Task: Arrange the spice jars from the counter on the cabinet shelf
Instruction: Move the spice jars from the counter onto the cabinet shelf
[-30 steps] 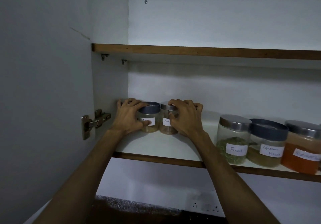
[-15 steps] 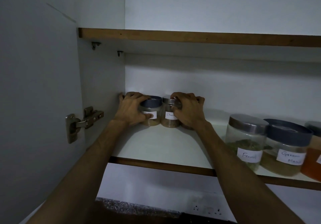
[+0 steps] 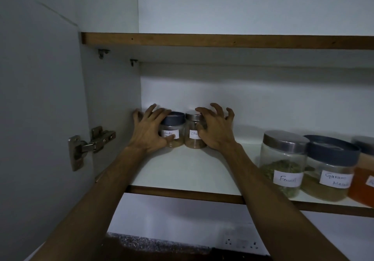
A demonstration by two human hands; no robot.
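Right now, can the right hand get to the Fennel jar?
Probably yes. The right hand is at the small steel-lidded jar, and the shelf between it and the Fennel jar holds nothing.

Dim, bluish cabinet light; soft, perhaps motion-blurred jars at right edge.
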